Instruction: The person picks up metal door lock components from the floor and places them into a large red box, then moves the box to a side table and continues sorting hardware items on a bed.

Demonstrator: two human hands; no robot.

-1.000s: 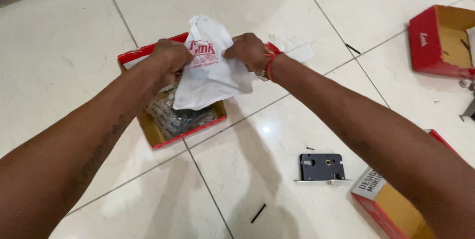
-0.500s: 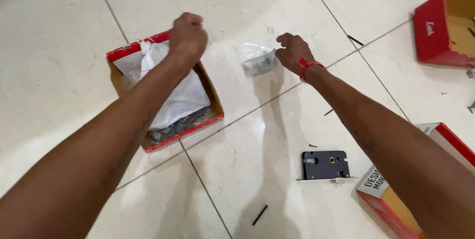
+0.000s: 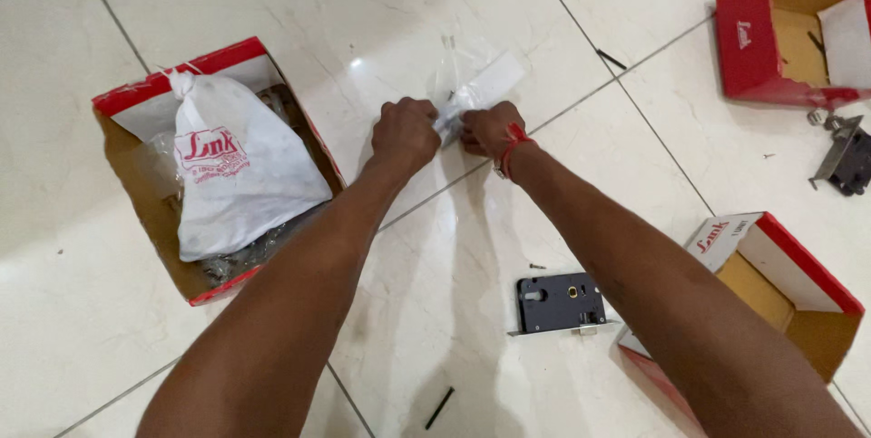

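Both hands have left the box and met on the clear bag.
Left hand (image 3: 404,132) and right hand (image 3: 488,130), each grip clenched on the clear bag (image 3: 472,84), pinch it low over the floor (image 3: 508,3). White bag (image 3: 231,175) sits in the open box (image 3: 122,166) to the left; a dark lock body (image 3: 561,302) lies on the floor beside the right forearm.

On the tiled floor (image 3: 227,3) we see an open red box (image 3: 136,93) holding a white cloth bag (image 3: 236,175). A dark lock body (image 3: 558,302) lies near a second red box (image 3: 789,275). A third red box (image 3: 753,39) sits beside another lock part (image 3: 844,157).
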